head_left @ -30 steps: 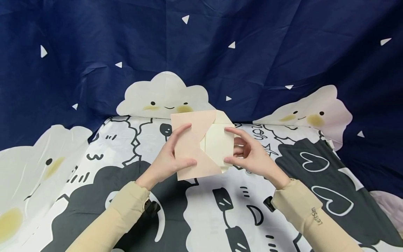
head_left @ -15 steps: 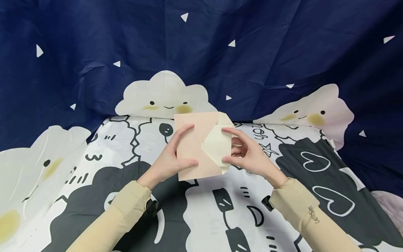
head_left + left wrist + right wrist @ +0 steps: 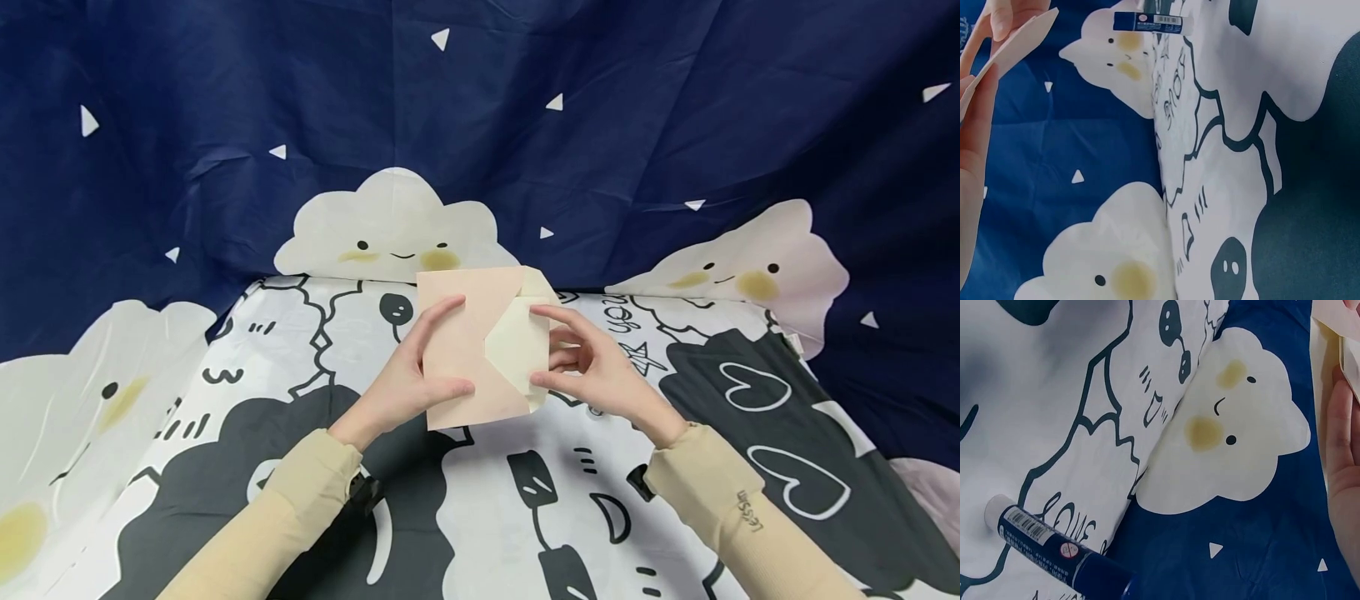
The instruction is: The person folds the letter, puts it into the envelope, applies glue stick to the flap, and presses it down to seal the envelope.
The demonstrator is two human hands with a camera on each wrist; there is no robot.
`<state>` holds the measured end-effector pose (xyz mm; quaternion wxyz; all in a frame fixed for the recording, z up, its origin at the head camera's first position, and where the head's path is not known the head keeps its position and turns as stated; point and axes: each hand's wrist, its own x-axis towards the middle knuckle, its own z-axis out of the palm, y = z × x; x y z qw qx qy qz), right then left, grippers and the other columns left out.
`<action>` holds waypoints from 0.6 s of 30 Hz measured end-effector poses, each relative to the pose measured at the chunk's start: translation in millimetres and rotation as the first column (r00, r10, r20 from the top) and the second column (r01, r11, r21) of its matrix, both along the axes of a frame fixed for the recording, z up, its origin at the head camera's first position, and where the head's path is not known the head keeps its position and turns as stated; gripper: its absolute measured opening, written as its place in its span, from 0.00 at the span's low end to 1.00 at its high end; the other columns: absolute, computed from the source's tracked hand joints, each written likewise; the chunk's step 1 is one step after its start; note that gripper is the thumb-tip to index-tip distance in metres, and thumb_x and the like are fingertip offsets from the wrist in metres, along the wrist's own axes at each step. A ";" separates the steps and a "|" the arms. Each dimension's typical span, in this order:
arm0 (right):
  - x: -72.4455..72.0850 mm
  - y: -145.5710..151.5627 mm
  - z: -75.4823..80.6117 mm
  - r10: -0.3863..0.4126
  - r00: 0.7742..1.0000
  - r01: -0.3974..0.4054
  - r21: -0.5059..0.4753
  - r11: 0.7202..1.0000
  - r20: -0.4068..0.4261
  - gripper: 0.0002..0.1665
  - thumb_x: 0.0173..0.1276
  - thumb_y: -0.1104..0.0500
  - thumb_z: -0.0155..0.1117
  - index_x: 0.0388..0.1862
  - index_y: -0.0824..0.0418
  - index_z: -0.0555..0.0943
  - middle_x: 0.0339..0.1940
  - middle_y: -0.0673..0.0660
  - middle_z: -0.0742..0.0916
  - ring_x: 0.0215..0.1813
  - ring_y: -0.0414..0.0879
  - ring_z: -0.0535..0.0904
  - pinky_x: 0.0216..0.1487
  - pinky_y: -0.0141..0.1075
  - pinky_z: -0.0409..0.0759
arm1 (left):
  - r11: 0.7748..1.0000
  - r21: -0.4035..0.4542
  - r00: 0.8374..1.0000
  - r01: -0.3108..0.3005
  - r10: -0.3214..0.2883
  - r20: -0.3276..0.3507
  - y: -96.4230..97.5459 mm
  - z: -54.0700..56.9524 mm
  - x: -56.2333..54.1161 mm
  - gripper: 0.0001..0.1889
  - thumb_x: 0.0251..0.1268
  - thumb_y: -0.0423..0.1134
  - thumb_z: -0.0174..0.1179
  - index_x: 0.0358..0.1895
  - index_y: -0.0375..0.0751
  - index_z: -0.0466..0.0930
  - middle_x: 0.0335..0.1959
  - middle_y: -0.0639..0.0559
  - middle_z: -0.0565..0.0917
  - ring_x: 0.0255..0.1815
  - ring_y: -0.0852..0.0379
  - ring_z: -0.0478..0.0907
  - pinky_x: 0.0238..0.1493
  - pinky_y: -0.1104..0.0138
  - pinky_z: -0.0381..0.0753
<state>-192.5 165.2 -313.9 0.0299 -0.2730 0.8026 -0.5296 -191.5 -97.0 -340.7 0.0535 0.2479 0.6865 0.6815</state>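
Gripping pink envelope by left edge, left hand; pinching cream card, now tucked deeper, better enclosed, right hand.

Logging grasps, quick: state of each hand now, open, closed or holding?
Left hand: holding the pink envelope.
Right hand: holding the cream card, partly tucked into the pink envelope.

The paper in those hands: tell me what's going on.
A person's left hand grips pink paper while the right hand pinches cream paper, both held up over a patterned cloth. The notched edge of the pink paper overlaps the cream paper; whether the two are joined, I can't tell. A blue tube lies on the cloth.
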 end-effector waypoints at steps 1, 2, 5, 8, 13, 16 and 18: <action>-0.1 0.7 -0.1 0.000 1.000 0.000 -0.006 1.000 -0.003 0.46 0.55 0.70 0.72 0.71 0.56 0.64 0.47 0.66 0.81 0.38 0.41 0.86 0.39 0.33 0.84 | 1.000 0.001 1.000 0.000 0.000 0.002 0.0 0.2 0.1 0.50 0.48 0.22 0.68 0.73 0.62 0.55 0.68 0.52 0.62 0.53 0.50 0.74 0.46 0.62 0.82; -0.3 1.5 -0.3 -0.003 1.000 0.003 -0.008 1.000 -0.012 0.45 0.54 0.70 0.72 0.71 0.57 0.64 0.47 0.65 0.81 0.38 0.40 0.86 0.39 0.33 0.84 | 1.000 0.001 1.000 -0.001 0.001 0.003 -0.1 0.5 0.2 0.50 0.48 0.22 0.68 0.73 0.62 0.55 0.68 0.52 0.62 0.53 0.50 0.74 0.46 0.62 0.82; -1.4 3.6 -1.4 -0.005 1.000 0.004 -0.017 1.000 -0.027 0.44 0.54 0.70 0.72 0.70 0.59 0.65 0.46 0.66 0.81 0.38 0.40 0.86 0.39 0.33 0.84 | 1.000 -0.003 1.000 -0.005 0.005 0.007 -0.5 1.0 0.5 0.50 0.48 0.23 0.68 0.72 0.63 0.55 0.68 0.53 0.61 0.53 0.49 0.74 0.46 0.62 0.82; -2.3 4.9 -2.4 -0.016 0.999 0.016 -0.007 1.000 -0.039 0.43 0.55 0.70 0.71 0.69 0.60 0.66 0.47 0.67 0.82 0.39 0.39 0.86 0.40 0.32 0.84 | 1.000 -0.010 1.000 -0.009 0.009 0.007 -1.0 0.8 0.5 0.50 0.48 0.23 0.68 0.72 0.63 0.55 0.68 0.54 0.61 0.53 0.49 0.74 0.46 0.62 0.81; -3.3 4.4 -3.2 -0.028 0.999 0.028 -0.002 1.000 -0.035 0.42 0.55 0.70 0.71 0.68 0.60 0.66 0.47 0.67 0.82 0.39 0.40 0.86 0.40 0.32 0.84 | 1.000 -0.014 1.000 -0.010 0.010 0.008 -1.6 -0.4 -0.2 0.50 0.48 0.23 0.68 0.72 0.63 0.55 0.69 0.55 0.60 0.53 0.49 0.74 0.47 0.62 0.81; -3.3 4.0 -2.9 -0.033 0.999 0.033 -0.006 0.999 -0.028 0.42 0.55 0.69 0.72 0.68 0.60 0.67 0.47 0.66 0.82 0.39 0.41 0.86 0.39 0.32 0.84 | 1.000 -0.013 1.000 -0.010 0.010 0.007 -1.6 -0.3 -0.5 0.50 0.48 0.23 0.68 0.72 0.63 0.55 0.69 0.55 0.60 0.53 0.49 0.74 0.47 0.62 0.81; -3.2 3.7 -2.6 -0.035 0.999 0.035 -0.006 0.999 -0.025 0.42 0.55 0.69 0.72 0.68 0.60 0.67 0.47 0.66 0.82 0.39 0.41 0.86 0.40 0.32 0.84 | 1.000 -0.011 1.000 -0.009 0.009 0.006 -1.6 0.0 -0.6 0.50 0.48 0.23 0.68 0.73 0.63 0.55 0.69 0.55 0.60 0.53 0.49 0.74 0.46 0.62 0.81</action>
